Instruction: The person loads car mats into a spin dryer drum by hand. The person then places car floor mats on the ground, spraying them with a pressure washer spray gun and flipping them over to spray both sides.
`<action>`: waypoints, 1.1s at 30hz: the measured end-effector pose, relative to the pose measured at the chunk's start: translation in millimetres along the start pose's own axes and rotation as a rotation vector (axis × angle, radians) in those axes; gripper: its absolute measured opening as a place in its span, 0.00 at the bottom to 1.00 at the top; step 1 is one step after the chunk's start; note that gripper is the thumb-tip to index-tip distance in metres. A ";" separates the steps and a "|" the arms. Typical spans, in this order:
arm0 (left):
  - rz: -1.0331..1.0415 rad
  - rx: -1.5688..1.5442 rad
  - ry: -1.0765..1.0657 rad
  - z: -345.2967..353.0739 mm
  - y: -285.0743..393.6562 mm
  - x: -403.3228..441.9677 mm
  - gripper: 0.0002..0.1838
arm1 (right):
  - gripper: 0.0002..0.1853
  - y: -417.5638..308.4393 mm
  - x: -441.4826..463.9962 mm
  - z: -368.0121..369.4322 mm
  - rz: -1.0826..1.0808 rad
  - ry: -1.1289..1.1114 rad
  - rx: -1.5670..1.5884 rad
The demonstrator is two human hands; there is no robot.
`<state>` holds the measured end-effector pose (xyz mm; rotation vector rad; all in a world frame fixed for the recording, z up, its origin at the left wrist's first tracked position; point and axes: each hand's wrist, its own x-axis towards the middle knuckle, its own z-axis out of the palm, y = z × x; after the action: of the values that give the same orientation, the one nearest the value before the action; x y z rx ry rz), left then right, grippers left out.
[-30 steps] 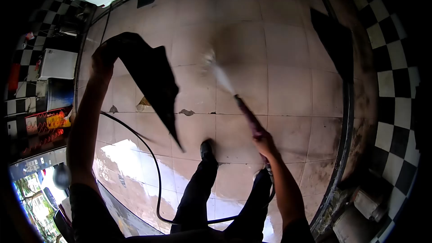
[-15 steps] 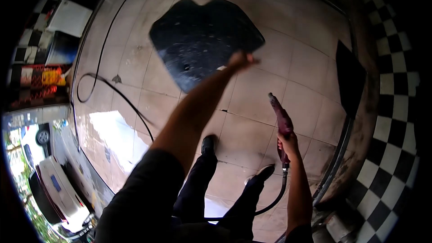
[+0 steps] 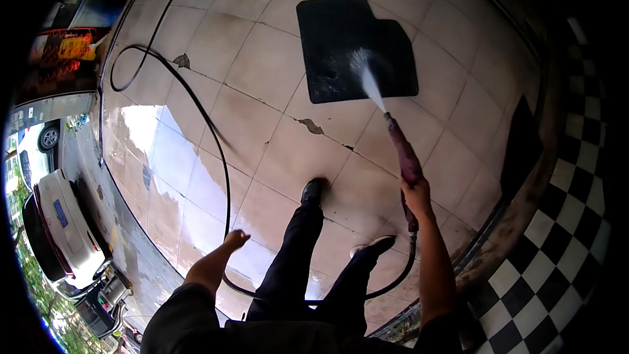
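Note:
A dark mat (image 3: 341, 33) lies flat on the tiled floor (image 3: 262, 124) ahead of me. My right hand (image 3: 417, 195) is wrapped round a dark red spray gun (image 3: 404, 154), whose nozzle points at the mat. White water spray (image 3: 370, 82) leaves the nozzle and strikes the mat's middle. From the gun's rear end a black hose (image 3: 411, 259) curves down past my legs. My left hand (image 3: 237, 239) is at the lower left, away from the mat, near the hose, with its fingers curled and no object visible in it.
The hose (image 3: 200, 108) loops across the floor on the left. Another dark mat (image 3: 522, 147) stands at the right edge by a checkered wall (image 3: 540, 269). Outside at the lower left is a white car (image 3: 72, 229). My shoes (image 3: 313, 191) are on the tiles.
The mat has gone from my left hand to the floor, and that hand has drawn back to the lower left. Spray, absent half a second ago, now leaves the gun. The view has turned.

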<state>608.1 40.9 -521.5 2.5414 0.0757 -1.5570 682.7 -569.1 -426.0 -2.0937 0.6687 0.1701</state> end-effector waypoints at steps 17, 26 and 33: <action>0.122 0.038 -0.304 -83.9 25.2 -140.2 0.27 | 0.15 19.3 11.9 -51.6 0.492 0.171 0.086; 0.442 0.309 -0.127 -103.9 90.0 -150.6 0.11 | 0.21 -9.3 37.7 -6.8 0.115 -0.078 0.036; -0.145 -0.225 -0.063 -137.1 166.5 -155.7 0.26 | 0.16 69.6 78.5 -78.1 0.224 0.146 0.015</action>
<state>678.8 -94.7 -303.8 2.3560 0.4117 -1.5777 702.7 -693.9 -459.6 -2.0272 0.9899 0.1367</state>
